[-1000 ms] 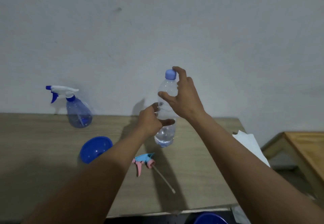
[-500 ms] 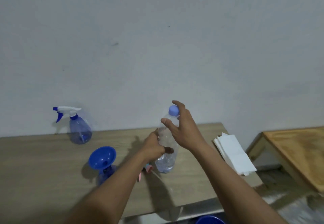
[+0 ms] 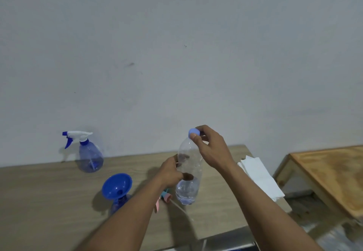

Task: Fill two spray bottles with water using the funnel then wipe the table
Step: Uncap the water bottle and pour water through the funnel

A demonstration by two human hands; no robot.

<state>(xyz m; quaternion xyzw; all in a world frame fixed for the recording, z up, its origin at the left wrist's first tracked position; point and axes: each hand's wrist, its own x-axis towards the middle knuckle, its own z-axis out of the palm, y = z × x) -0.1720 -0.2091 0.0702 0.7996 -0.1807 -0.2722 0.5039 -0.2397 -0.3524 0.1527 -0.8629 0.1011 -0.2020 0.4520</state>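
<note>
Right now the left hand (image 3: 170, 174) is wrapped around the middle of the clear water bottle (image 3: 189, 172), thumb across the front and fingers behind, clamped on it. The bottle stands close to upright, its long axis running bottom to top with the neck leaning slightly away toward the wall; whether its base rests on the surface (image 3: 49, 195) or hangs just above it I cannot tell. A little water sits in the bottom. Up top, the right hand (image 3: 211, 148) comes in from the right, thumb and fingertips pinched on the pale blue cap (image 3: 194, 132), so the cap lies at the tips of that hand while the body sits in the other.

Just left of the left forearm, the blue funnel (image 3: 117, 185) sits in the neck of a blue spray bottle (image 3: 119, 203), mouth open upward and tipped slightly toward the camera. Between the forearm and the water bottle's base lies a loose pink and teal sprayer head (image 3: 166, 196), its thin tube trailing toward the near edge. Well back by the wall stands a second spray bottle (image 3: 89, 157), upright, white trigger head on, nozzle pointing left. A stack of white paper towels (image 3: 259, 178) lies at the right end.
</note>
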